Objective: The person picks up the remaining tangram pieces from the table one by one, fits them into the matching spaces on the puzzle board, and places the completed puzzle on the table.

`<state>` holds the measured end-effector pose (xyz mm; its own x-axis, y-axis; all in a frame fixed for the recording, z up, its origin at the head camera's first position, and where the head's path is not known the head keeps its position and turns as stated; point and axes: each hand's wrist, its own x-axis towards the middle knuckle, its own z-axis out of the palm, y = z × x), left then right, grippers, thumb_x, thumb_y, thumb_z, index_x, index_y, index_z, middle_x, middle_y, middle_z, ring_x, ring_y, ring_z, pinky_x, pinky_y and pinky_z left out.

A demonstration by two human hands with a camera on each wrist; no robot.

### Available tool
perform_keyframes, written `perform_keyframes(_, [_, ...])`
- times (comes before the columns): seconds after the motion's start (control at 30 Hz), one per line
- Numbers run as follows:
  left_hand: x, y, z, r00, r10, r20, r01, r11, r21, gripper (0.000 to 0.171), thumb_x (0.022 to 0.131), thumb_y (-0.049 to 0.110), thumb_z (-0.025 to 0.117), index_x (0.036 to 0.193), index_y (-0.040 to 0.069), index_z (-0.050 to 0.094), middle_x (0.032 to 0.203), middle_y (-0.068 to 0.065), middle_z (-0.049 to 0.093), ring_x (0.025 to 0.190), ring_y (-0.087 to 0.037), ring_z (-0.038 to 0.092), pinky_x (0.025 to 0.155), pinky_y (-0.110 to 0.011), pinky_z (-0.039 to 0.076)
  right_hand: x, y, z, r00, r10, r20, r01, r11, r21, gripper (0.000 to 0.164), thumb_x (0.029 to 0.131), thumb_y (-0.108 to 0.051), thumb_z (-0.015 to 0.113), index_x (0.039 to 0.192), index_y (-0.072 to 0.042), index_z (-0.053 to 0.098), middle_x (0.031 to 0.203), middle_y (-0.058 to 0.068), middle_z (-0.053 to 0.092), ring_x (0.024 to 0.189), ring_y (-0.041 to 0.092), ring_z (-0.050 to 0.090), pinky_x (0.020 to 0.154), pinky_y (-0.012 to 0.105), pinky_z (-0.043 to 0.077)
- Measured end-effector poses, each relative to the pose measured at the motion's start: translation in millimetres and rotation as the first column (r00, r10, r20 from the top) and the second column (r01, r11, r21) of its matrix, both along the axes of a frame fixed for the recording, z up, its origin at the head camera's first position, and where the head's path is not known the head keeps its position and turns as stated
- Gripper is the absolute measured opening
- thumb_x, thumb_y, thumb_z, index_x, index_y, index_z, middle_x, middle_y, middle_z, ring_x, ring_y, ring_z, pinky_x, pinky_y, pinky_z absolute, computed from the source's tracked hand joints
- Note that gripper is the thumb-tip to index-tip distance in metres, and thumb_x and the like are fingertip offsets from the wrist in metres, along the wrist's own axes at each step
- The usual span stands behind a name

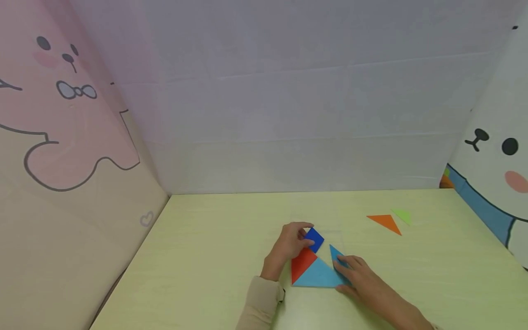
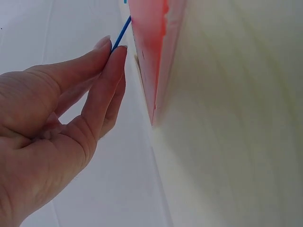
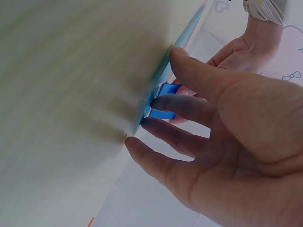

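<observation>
My left hand [image 1: 290, 241] pinches a dark blue square tile [image 1: 315, 239] between thumb and fingers. The left wrist view shows that tile [image 2: 121, 34] edge-on, tilted up from the table. Just below it, a red triangle [image 1: 303, 265] lies flat against a larger light blue triangle [image 1: 316, 276]. With its fingertips, my right hand [image 1: 365, 280] touches a blue piece [image 1: 335, 252] and the right end of the light blue triangle. The fingers cover part of that piece, so its full shape is hidden. In the right wrist view the right hand's fingers [image 3: 175, 135] are spread and slightly bent.
An orange triangle [image 1: 387, 222] and a pale green piece [image 1: 403, 215] lie farther back on the right of the pale yellow table [image 1: 198, 256]. A white cloth [image 1: 305, 114] hangs behind the table. Printed cloths with cartoon animals stand at both sides.
</observation>
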<state>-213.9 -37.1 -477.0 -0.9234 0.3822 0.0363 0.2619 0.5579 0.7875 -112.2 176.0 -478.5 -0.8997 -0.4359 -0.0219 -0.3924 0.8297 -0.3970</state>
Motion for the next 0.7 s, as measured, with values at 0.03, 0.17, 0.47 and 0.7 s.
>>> perform_keyframes(0.03, [-0.2, 1, -0.1, 1.000, -0.002, 0.001, 0.002, 1.000, -0.001, 0.041, 0.093, 0.005, 0.076, 0.133, 0.004, 0.068, 0.096, -0.007, 0.066, 0.083, -0.012, 0.058, 0.071, -0.021, 0.055, 0.0, 0, -0.1, 1.000, 0.000, -0.002, 0.000, 1.000, -0.001, 0.054, 0.092, -0.026, 0.078, 0.134, 0.004, 0.064, 0.138, 0.022, 0.057, 0.126, 0.044, 0.051, 0.101, 0.057, 0.049])
perform_keyframes(0.17, [-0.6, 4, -1.5, 1.000, -0.007, 0.001, 0.007, 1.000, -0.008, 0.041, 0.093, 0.004, 0.076, 0.133, 0.004, 0.068, 0.096, -0.007, 0.066, 0.082, -0.012, 0.058, 0.072, -0.021, 0.055, -0.1, 0, -0.5, 1.000, 0.003, -0.012, -0.003, 1.000, -0.004, 0.054, 0.092, -0.026, 0.077, 0.135, 0.004, 0.064, 0.138, 0.022, 0.056, 0.126, 0.043, 0.051, 0.101, 0.057, 0.049])
perform_keyframes(0.47, [0.7, 11, -4.2, 1.000, 0.018, -0.021, -0.020, 0.997, -0.071, 0.041, 0.092, 0.001, 0.075, 0.132, 0.001, 0.068, 0.096, -0.011, 0.067, 0.083, -0.016, 0.060, 0.073, -0.025, 0.057, 0.1, 2, -3.1, 0.998, 0.028, -0.055, -0.028, 1.000, -0.005, 0.052, 0.093, -0.027, 0.076, 0.134, 0.004, 0.065, 0.137, 0.021, 0.057, 0.124, 0.042, 0.052, 0.099, 0.055, 0.050])
perform_keyframes(0.7, [4.4, 15, -3.9, 0.998, 0.041, -0.047, -0.048, 0.984, -0.169, 0.041, 0.093, 0.006, 0.076, 0.133, 0.003, 0.068, 0.105, -0.014, 0.065, 0.093, -0.022, 0.063, 0.080, -0.029, 0.058, 0.0, 4, -4.8, 0.995, 0.046, -0.087, -0.047, 0.999, -0.008, 0.052, 0.093, -0.027, 0.076, 0.133, 0.004, 0.065, 0.136, 0.021, 0.057, 0.122, 0.041, 0.053, 0.098, 0.055, 0.051])
